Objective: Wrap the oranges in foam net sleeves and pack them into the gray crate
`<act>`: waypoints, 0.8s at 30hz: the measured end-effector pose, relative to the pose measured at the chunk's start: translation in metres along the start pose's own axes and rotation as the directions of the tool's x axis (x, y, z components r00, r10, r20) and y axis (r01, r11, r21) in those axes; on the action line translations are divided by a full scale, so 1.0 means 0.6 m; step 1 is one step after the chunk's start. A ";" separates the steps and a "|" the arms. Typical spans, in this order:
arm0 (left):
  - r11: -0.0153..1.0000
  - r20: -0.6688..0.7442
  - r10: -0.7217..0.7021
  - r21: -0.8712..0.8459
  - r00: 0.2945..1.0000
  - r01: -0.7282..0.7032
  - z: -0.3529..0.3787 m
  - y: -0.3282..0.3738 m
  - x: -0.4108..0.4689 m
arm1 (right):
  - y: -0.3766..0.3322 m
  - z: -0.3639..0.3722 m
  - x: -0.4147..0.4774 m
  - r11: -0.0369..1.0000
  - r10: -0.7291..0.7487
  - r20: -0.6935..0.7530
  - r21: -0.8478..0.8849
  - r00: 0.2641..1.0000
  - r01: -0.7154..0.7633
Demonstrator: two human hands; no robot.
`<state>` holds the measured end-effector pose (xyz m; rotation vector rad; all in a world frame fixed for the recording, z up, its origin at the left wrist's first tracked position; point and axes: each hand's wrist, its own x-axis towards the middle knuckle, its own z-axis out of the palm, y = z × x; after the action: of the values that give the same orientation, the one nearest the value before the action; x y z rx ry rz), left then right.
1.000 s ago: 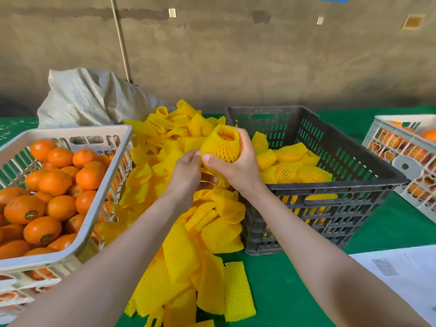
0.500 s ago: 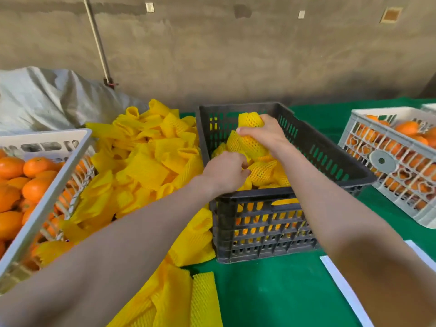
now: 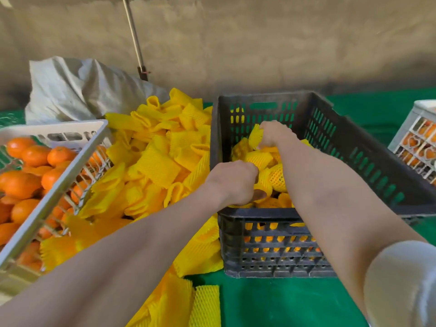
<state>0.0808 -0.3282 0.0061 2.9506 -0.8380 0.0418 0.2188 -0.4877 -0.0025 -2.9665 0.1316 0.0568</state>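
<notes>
The gray crate (image 3: pixel 368 147) stands right of centre and holds several oranges wrapped in yellow foam net sleeves (image 3: pixel 278 178). My right hand (image 3: pixel 274 135) is inside it toward the back and grips a wrapped orange (image 3: pixel 256 136) from above, low among the others. My left hand (image 3: pixel 232 181) hovers over the crate's near left corner with curled fingers against a wrapped orange; its fingertips are hidden. A heap of loose yellow sleeves (image 3: pixel 160 156) lies left of the crate. Bare oranges (image 3: pixel 26 175) fill the white crate (image 3: pixel 59 182) at the left.
A grey sack (image 3: pixel 77 90) sits behind the sleeve heap, with a pole (image 3: pixel 135 38) against the wall. Another white crate of oranges (image 3: pixel 420 140) stands at the right edge. Green cloth (image 3: pixel 283 303) covers the table.
My right hand has carried the wrapped orange from above the sleeve heap into the gray crate and lowered it. My left hand followed to the crate's near rim.
</notes>
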 end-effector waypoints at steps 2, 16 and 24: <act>1.000 -0.008 -0.004 -0.025 1.000 0.004 -0.002 0.000 0.000 | -0.002 0.016 0.004 0.999 0.009 0.081 -0.038 0.997 -0.006; 0.913 -0.314 -0.089 -0.406 0.945 -0.049 -0.017 -0.001 -0.025 | -0.148 -0.064 -0.119 0.937 -0.227 -0.465 0.137 0.856 0.322; 0.697 -0.329 -0.179 -0.707 0.927 -0.116 -0.062 -0.132 -0.159 | -0.253 -0.049 -0.321 0.711 -0.354 -0.639 0.290 0.683 0.641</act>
<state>0.0410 -0.2083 0.0336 2.1038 -0.5606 0.2171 0.0419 -0.3273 0.0608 -2.2920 -0.5594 -0.7829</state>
